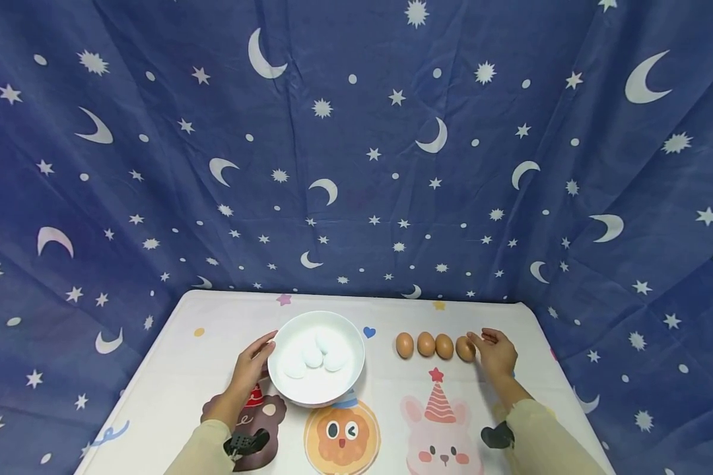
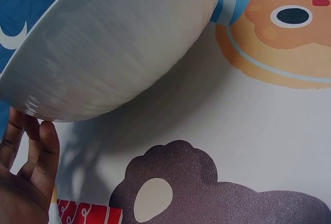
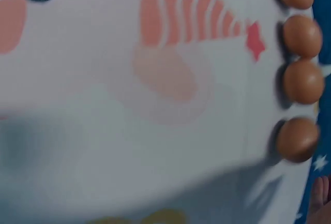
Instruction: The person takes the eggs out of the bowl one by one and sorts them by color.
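Observation:
A white bowl [image 1: 280, 384] stands left of the middle in the head view, with several white eggs [image 1: 312, 357] inside. My left hand [image 1: 255, 359] is at its left side, fingertips right against the outer wall and fingers relaxed. In the left wrist view, those fingers [image 2: 49, 146] reach up to the underside of the bowl [image 2: 134, 43]. To the right, several brown eggs [image 1: 426, 344] lie in a row. My right hand [image 1: 499, 354] is beside the rightmost brown egg [image 1: 466, 349], fingers loosely bent. The right wrist view shows this egg [image 3: 298, 139] apart from the fingers [image 3: 316, 203].
A white tablecloth [image 1: 208, 369] printed with cartoon figures covers the table. Between the hands lie a printed orange face [image 1: 341, 439] and a pink rabbit [image 1: 443, 442]. Behind and beside the table hangs a dark blue curtain [image 1: 356, 218] with moons and stars.

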Demonstrator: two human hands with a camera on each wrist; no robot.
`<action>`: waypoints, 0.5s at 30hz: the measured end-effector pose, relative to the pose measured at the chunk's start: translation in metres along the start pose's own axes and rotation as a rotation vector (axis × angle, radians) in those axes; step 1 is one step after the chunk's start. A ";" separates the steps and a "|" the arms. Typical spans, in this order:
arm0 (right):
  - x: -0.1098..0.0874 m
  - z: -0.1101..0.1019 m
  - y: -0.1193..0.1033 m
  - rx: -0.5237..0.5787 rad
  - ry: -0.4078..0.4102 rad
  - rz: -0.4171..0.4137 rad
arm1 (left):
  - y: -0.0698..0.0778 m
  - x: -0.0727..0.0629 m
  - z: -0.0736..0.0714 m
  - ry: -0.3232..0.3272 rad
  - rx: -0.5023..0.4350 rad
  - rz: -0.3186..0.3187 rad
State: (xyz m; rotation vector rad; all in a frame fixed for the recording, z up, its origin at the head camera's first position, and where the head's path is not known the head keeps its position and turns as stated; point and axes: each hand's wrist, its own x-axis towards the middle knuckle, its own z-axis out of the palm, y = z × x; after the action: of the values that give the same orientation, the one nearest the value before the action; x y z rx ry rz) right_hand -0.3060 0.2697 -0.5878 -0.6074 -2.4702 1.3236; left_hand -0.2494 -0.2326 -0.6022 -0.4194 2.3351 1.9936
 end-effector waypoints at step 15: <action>-0.061 0.073 -0.102 0.186 -0.238 -0.293 | -0.002 0.000 0.000 0.009 -0.006 0.006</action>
State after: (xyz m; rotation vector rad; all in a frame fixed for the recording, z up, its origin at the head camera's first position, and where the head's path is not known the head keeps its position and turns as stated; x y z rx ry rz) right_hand -0.3076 0.1379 -0.5447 -0.0419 -2.4538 1.5517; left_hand -0.2489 -0.2326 -0.6040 -0.4233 2.3386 2.0065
